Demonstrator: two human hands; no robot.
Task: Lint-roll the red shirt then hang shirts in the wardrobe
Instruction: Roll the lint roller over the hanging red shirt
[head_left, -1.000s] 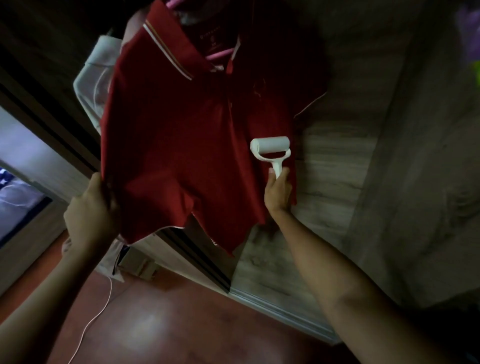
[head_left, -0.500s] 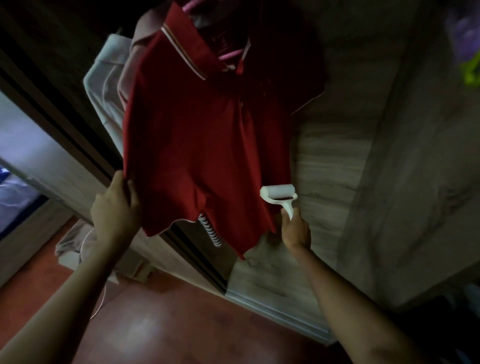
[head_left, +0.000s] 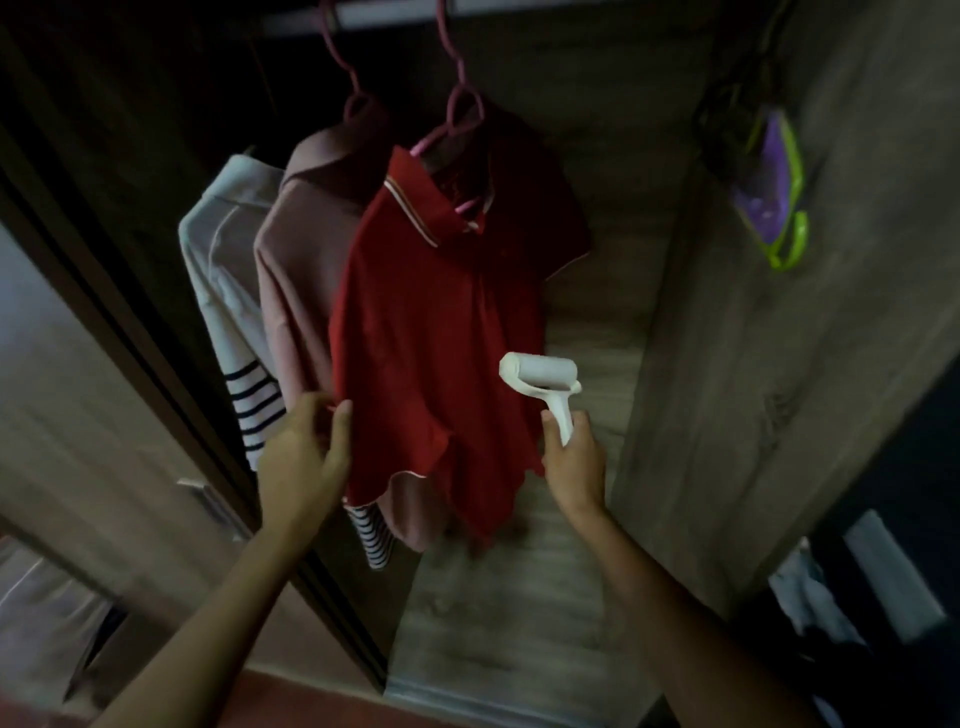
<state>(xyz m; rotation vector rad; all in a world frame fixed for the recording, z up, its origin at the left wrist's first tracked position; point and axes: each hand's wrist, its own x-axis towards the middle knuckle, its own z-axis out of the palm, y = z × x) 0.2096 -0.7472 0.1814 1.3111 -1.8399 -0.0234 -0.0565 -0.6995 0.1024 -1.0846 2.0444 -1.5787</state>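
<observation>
The red polo shirt (head_left: 436, 332) hangs on a pink hanger (head_left: 460, 111) from the wardrobe rail (head_left: 363, 10). My left hand (head_left: 306, 457) pinches the shirt's lower left edge between thumb and fingers. My right hand (head_left: 574, 462) grips the handle of a white lint roller (head_left: 537, 376), whose roll lies against the shirt's lower right side. Behind the red shirt hang a dusty pink shirt (head_left: 296, 270) on a second pink hanger (head_left: 345, 67) and a white shirt with striped cuffs (head_left: 228, 291).
The wardrobe's wooden side panel (head_left: 753, 389) stands at the right, with a purple and green bag (head_left: 774, 202) hanging on it. A dark sliding-door frame (head_left: 135, 322) runs down the left. White cloth (head_left: 810, 603) lies at the lower right.
The view has tilted up, so the rail and hangers now show. The roller went down the shirt's right side, then came back up a little. My left hand still holds the shirt's left edge.
</observation>
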